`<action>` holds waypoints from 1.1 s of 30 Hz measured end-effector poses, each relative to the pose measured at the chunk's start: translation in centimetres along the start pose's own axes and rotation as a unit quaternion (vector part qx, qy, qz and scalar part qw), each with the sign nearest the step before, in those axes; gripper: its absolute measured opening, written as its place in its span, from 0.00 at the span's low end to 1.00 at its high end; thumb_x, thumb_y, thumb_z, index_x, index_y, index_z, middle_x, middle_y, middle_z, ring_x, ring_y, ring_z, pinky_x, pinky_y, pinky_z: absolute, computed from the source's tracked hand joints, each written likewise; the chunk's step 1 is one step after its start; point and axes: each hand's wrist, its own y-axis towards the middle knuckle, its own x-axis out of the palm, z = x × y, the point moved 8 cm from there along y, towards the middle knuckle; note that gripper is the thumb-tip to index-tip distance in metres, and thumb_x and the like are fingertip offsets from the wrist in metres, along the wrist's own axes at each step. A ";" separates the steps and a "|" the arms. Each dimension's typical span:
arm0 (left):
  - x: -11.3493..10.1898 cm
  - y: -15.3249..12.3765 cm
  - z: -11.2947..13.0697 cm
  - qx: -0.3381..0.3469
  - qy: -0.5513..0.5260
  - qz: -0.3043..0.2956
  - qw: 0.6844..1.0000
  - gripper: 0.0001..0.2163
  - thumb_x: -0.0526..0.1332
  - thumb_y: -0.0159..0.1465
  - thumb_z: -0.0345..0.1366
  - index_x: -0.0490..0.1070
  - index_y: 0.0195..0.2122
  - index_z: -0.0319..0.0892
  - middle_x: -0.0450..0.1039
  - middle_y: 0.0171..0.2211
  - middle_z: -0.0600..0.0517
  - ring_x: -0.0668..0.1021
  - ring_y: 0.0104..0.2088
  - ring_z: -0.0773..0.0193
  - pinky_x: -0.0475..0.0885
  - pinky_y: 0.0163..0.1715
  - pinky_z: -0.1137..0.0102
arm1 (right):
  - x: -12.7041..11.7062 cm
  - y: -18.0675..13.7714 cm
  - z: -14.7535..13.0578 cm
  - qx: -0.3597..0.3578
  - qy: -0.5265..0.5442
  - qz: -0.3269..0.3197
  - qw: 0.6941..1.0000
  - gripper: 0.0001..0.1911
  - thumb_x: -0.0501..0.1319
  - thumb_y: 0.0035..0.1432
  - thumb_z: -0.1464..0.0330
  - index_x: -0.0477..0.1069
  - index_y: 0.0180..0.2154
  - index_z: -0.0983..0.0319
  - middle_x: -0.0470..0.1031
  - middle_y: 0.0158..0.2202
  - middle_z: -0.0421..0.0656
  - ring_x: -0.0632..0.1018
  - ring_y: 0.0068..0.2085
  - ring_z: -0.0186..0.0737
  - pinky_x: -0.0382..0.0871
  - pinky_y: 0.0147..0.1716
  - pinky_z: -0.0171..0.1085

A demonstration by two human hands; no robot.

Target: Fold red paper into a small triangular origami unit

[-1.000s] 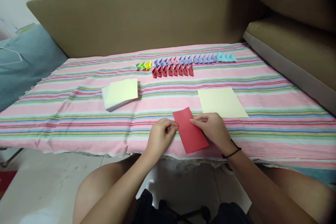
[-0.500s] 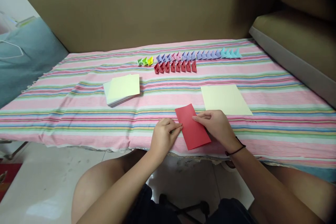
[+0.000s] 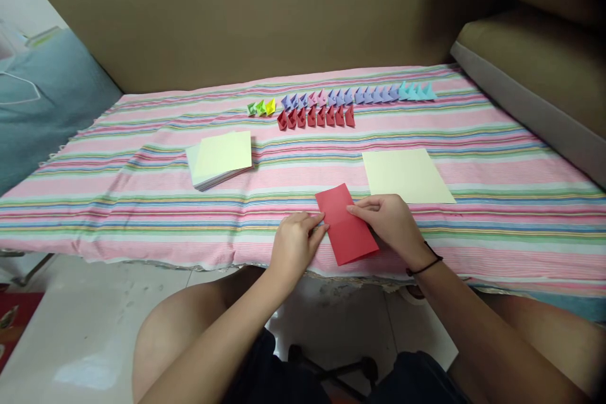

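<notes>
A folded sheet of red paper (image 3: 348, 227) is held between my hands above the near edge of the striped cloth. It is a tall rectangle with a faint crease across its middle. My left hand (image 3: 298, 241) pinches its left edge between thumb and fingers. On the opposite edge, my right hand (image 3: 389, 219) grips the paper, thumb on the front face. A pale yellow sheet (image 3: 407, 173) lies flat just beyond my right hand. Farther left sits a stack of square paper (image 3: 222, 159), its top sheets pale yellow and slightly askew.
Small folded paper boats stand in rows at the back: several red boats (image 3: 320, 117) in front, purple, pink and blue boats (image 3: 360, 96) behind, green and yellow ones (image 3: 261, 108) at left. A sofa backrest (image 3: 260, 19) rises behind the striped cloth (image 3: 142, 202).
The red paper has tilted slightly, so a crosswise crease now shows. My left fingers have shifted a little along its left edge. The whole view has moved slightly.
</notes>
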 end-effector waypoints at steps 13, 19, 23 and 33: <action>0.2 0.6 0.4 -0.032 0.054 -0.065 0.996 0.15 0.58 0.63 0.36 0.72 0.50 0.39 0.78 0.38 0.44 0.78 0.37 0.55 0.69 0.35 0.66 | 0.1 0.2 0.2 -0.001 -0.005 -0.002 1.000 0.10 0.64 0.48 0.62 0.76 0.27 0.63 0.81 0.31 0.49 0.81 0.35 0.48 0.71 0.29 0.38; 0.3 0.7 0.4 -0.053 0.097 -0.111 0.988 0.19 0.56 0.64 0.38 0.67 0.55 0.38 0.78 0.40 0.45 0.78 0.38 0.54 0.69 0.34 0.66 | 0.1 0.3 0.6 0.003 -0.004 0.002 1.000 0.09 0.64 0.48 0.63 0.76 0.26 0.63 0.81 0.30 0.47 0.81 0.34 0.48 0.70 0.28 0.37; 0.4 0.9 0.3 -0.067 0.121 -0.136 0.981 0.20 0.56 0.64 0.39 0.65 0.57 0.39 0.78 0.39 0.45 0.79 0.38 0.54 0.68 0.33 0.67 | 0.0 0.2 0.6 0.008 -0.003 0.002 1.000 0.09 0.64 0.48 0.63 0.76 0.27 0.63 0.81 0.30 0.47 0.81 0.35 0.48 0.70 0.28 0.37; 0.3 1.6 -0.3 -0.090 0.127 -0.169 0.973 0.24 0.57 0.63 0.41 0.61 0.60 0.41 0.78 0.30 0.47 0.78 0.32 0.55 0.63 0.26 0.69 | 0.1 0.2 0.3 0.004 -0.017 0.000 1.000 0.09 0.64 0.49 0.64 0.76 0.27 0.63 0.81 0.31 0.48 0.81 0.34 0.47 0.69 0.28 0.37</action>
